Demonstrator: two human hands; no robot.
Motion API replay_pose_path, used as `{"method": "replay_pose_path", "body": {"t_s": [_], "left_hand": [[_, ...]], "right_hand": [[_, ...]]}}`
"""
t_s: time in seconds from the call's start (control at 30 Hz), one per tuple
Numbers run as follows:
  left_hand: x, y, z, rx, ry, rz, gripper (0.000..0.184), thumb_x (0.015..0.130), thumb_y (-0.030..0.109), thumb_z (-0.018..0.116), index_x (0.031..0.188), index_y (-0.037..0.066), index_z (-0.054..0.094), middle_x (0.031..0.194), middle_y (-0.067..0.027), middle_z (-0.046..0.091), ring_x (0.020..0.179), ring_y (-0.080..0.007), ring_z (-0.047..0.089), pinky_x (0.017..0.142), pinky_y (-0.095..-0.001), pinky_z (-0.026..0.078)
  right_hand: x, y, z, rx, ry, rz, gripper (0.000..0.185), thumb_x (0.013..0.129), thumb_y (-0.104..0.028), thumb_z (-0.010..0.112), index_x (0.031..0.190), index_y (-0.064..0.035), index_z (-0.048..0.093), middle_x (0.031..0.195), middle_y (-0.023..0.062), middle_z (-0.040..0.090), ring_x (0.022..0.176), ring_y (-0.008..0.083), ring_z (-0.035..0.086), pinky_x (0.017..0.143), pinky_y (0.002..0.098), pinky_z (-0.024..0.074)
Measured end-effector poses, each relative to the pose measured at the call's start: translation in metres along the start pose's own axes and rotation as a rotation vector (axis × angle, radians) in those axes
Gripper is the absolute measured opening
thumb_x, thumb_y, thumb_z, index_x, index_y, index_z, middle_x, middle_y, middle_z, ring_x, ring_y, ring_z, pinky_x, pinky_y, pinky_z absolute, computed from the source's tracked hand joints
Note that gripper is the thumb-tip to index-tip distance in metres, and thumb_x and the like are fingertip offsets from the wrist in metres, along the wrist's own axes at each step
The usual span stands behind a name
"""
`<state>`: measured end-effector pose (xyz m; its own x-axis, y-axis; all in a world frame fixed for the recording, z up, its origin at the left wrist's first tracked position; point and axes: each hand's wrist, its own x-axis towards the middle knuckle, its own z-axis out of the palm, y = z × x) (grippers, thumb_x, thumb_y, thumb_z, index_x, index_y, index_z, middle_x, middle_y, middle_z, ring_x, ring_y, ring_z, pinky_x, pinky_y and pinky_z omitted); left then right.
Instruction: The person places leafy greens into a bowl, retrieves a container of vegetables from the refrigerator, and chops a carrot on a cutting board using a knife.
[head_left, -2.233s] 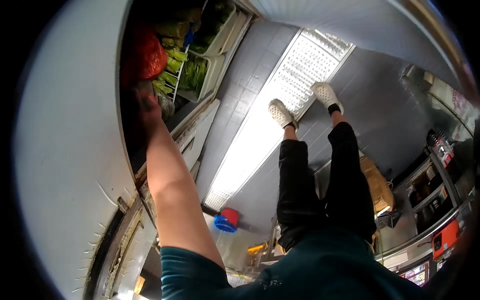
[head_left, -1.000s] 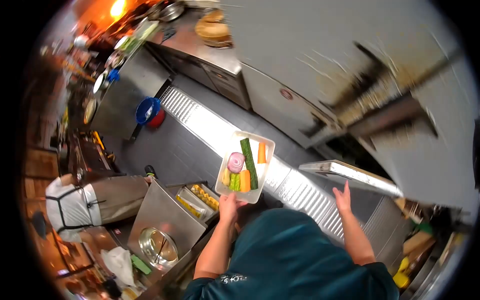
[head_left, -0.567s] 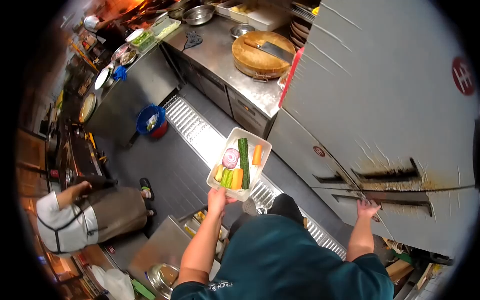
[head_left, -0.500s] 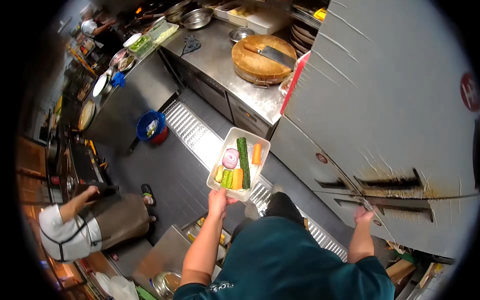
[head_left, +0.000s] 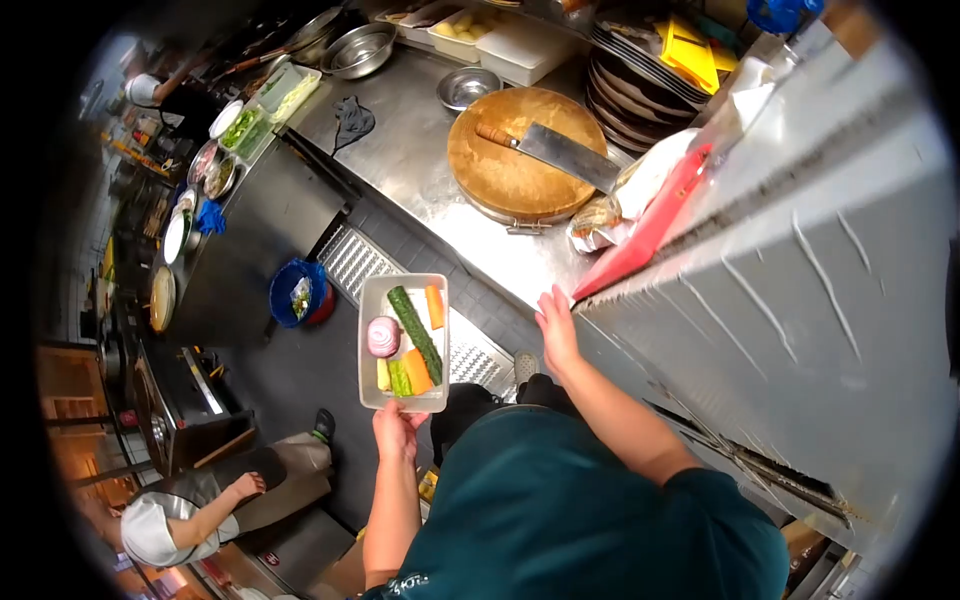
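My left hand [head_left: 398,428] grips the near end of a pale plastic container [head_left: 374,300] in front of my body. Inside lie a dark green cucumber [head_left: 414,332], a cut purple onion [head_left: 383,337], a thin carrot piece [head_left: 434,306], a thicker carrot piece [head_left: 416,371], a light green vegetable piece [head_left: 400,379] and a small yellowish piece [head_left: 383,375]. With fingers stretched out and nothing held, my right hand [head_left: 557,325] is beside the corner of the grey refrigerator [head_left: 700,330], near a red strip [head_left: 650,225]. Whether it touches the refrigerator I cannot tell.
On the steel counter [head_left: 410,150] ahead are a round chopping board [head_left: 480,165] with a cleaver [head_left: 568,155], metal bowls and stacked plates [head_left: 640,95]. A lined bin [head_left: 300,293] stands on the floor to the left. A co-worker [head_left: 190,520] stands at lower left.
My right hand has left the refrigerator handle and moved forward to its corner, fingers now spread. I have come closer to the counter, with the container still in my left hand.
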<state>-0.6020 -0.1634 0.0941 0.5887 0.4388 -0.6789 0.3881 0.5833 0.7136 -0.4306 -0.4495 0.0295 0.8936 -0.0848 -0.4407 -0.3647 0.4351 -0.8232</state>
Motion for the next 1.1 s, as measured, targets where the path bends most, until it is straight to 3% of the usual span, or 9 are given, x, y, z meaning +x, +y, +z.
{"method": "replay_pose_path", "body": {"t_s": [0.27, 0.4, 0.43, 0.57, 0.67, 0.8, 0.87, 1.07, 1.1], "left_hand": [[0.075, 0.105, -0.005, 0.044, 0.004, 0.008, 0.037, 0.094, 0.012, 0.05, 0.126, -0.007, 0.056, 0.112, -0.0181, 0.069, 0.087, -0.0279, 0.072, 0.069, -0.0383, 0.063], [0.139, 0.165, -0.013, 0.084, -0.061, 0.033, 0.037, 0.095, 0.013, 0.05, 0.126, -0.006, 0.057, 0.109, -0.0169, 0.07, 0.084, -0.0268, 0.073, 0.065, -0.0361, 0.063], [0.157, 0.178, -0.011, 0.086, -0.072, 0.041, 0.037, 0.095, 0.013, 0.05, 0.126, -0.006, 0.057, 0.107, -0.0167, 0.071, 0.083, -0.0264, 0.073, 0.064, -0.0356, 0.063], [0.217, 0.239, -0.012, 0.077, -0.121, 0.011, 0.032, 0.092, 0.007, 0.049, 0.117, -0.012, 0.057, 0.1, -0.0195, 0.07, 0.073, -0.0258, 0.072, 0.058, -0.0354, 0.064], [0.268, 0.294, -0.008, 0.183, -0.16, -0.023, 0.031, 0.093, 0.007, 0.05, 0.116, -0.011, 0.057, 0.098, -0.0191, 0.071, 0.074, -0.0253, 0.072, 0.058, -0.0349, 0.064], [0.305, 0.336, 0.005, 0.314, -0.199, 0.005, 0.036, 0.092, 0.008, 0.051, 0.124, -0.007, 0.057, 0.105, -0.0174, 0.07, 0.076, -0.0246, 0.072, 0.056, -0.0329, 0.063], [0.306, 0.348, 0.02, 0.364, -0.243, 0.021, 0.039, 0.091, 0.007, 0.05, 0.127, -0.006, 0.056, 0.107, -0.0178, 0.069, 0.078, -0.025, 0.072, 0.056, -0.033, 0.062], [0.276, 0.362, 0.068, 0.529, -0.347, 0.088, 0.039, 0.094, 0.01, 0.05, 0.128, -0.008, 0.054, 0.11, -0.0178, 0.068, 0.081, -0.0252, 0.072, 0.058, -0.0329, 0.062], [0.267, 0.364, 0.079, 0.581, -0.386, 0.077, 0.041, 0.094, 0.01, 0.049, 0.131, -0.009, 0.053, 0.11, -0.0185, 0.068, 0.08, -0.0254, 0.072, 0.058, -0.0335, 0.062]], "right_hand": [[0.202, -0.012, 0.052, 0.19, 0.421, -0.248, 0.088, 0.096, -0.038, 0.067, 0.164, -0.009, 0.019, 0.168, 0.0172, 0.023, 0.153, 0.0319, 0.025, 0.123, 0.0452, 0.0212], [0.214, -0.03, 0.054, 0.283, 0.355, -0.134, 0.088, 0.096, -0.039, 0.07, 0.165, -0.0271, 0.017, 0.168, 0.0035, 0.028, 0.152, 0.0292, 0.028, 0.12, 0.0541, 0.0209], [0.223, -0.022, 0.05, 0.29, 0.387, -0.152, 0.08, 0.095, -0.042, 0.071, 0.16, -0.0277, 0.026, 0.153, 0.0005, 0.047, 0.137, 0.0248, 0.046, 0.11, 0.0491, 0.0333], [0.2, -0.039, 0.075, 0.246, 0.371, -0.171, 0.061, 0.097, -0.037, 0.072, 0.147, -0.0283, 0.039, 0.104, -0.0052, 0.06, 0.083, 0.0119, 0.056, 0.071, 0.0342, 0.0445], [0.191, -0.009, 0.097, 0.328, 0.4, -0.11, 0.095, 0.094, -0.031, 0.075, 0.165, -0.0305, 0.013, 0.16, 0.0076, 0.04, 0.139, 0.0298, 0.046, 0.11, 0.0498, 0.0384], [0.179, -0.002, 0.156, 0.331, 0.444, -0.127, 0.102, 0.093, -0.028, 0.077, 0.166, -0.0264, 0.006, 0.155, 0.0133, 0.045, 0.135, 0.0292, 0.05, 0.108, 0.0483, 0.0427], [0.191, 0.01, 0.17, 0.346, 0.48, -0.174, 0.09, 0.097, -0.027, 0.074, 0.164, -0.0287, 0.014, 0.113, 0.0031, 0.061, 0.08, 0.0129, 0.053, 0.076, 0.0331, 0.048], [0.235, 0.034, 0.214, 0.347, 0.418, -0.236, 0.107, 0.097, -0.025, 0.075, 0.166, -0.0245, -0.007, 0.141, 0.0146, 0.055, 0.115, 0.0237, 0.058, 0.098, 0.039, 0.0477], [0.221, 0.011, 0.227, 0.238, 0.416, -0.084, 0.095, 0.1, -0.029, 0.07, 0.167, -0.0196, 0.004, 0.154, 0.0159, 0.046, 0.135, 0.0269, 0.048, 0.111, 0.0433, 0.0392]]}}
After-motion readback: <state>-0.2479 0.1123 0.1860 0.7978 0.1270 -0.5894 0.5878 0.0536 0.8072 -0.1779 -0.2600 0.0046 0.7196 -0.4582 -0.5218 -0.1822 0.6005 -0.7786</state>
